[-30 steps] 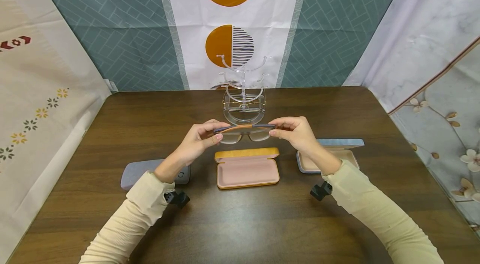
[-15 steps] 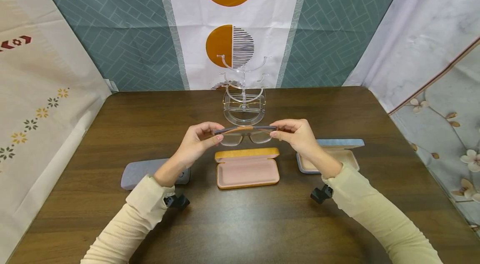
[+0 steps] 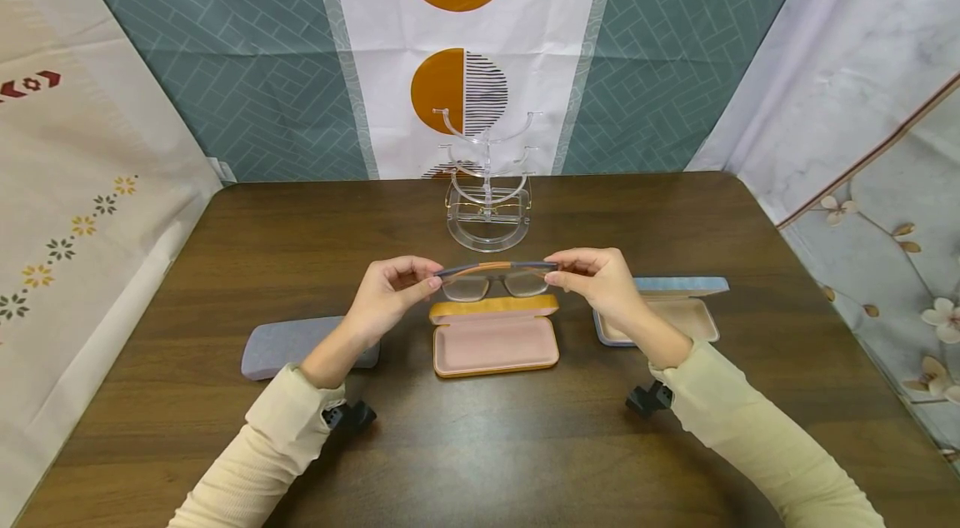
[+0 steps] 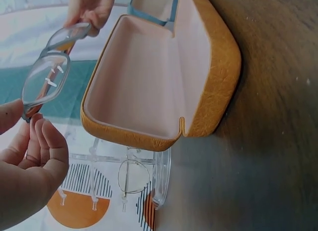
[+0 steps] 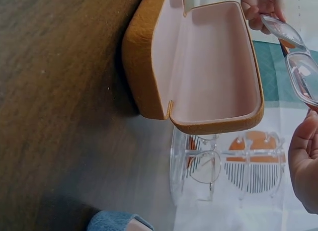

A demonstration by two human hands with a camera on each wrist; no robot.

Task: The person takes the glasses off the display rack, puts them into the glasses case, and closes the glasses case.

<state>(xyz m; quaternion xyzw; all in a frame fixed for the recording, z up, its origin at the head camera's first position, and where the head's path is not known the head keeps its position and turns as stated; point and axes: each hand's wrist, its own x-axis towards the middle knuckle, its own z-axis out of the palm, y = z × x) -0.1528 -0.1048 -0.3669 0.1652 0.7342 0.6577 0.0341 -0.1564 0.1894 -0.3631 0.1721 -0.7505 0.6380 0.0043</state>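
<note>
A pair of eyeglasses (image 3: 492, 266) with dark and orange folded temples is held level by its two ends. My left hand (image 3: 384, 296) pinches the left end between thumb and fingers; the right hand (image 3: 602, 285) pinches the other end. Just below them in the head view lies an open mustard-yellow glasses case (image 3: 496, 346) with a pink lining, its lid raised at the back. Both wrist views show the glasses apart from the case: the lenses (image 4: 47, 77) are beside it in the left one, and in the right one the case's lid (image 5: 141, 57) stands up.
A clear tiered display stand (image 3: 487, 241) at the back holds thin gold-rimmed glasses (image 4: 133, 177). A closed grey-blue case (image 3: 281, 345) lies at left, partly behind the left forearm. An open light-blue case (image 3: 693, 316) lies at right, partly covered by the right arm.
Both hands have drawn the glasses away from the stand, toward the body, so that they now come right up to the yellow case's lid in the head view. The cases have stayed put.
</note>
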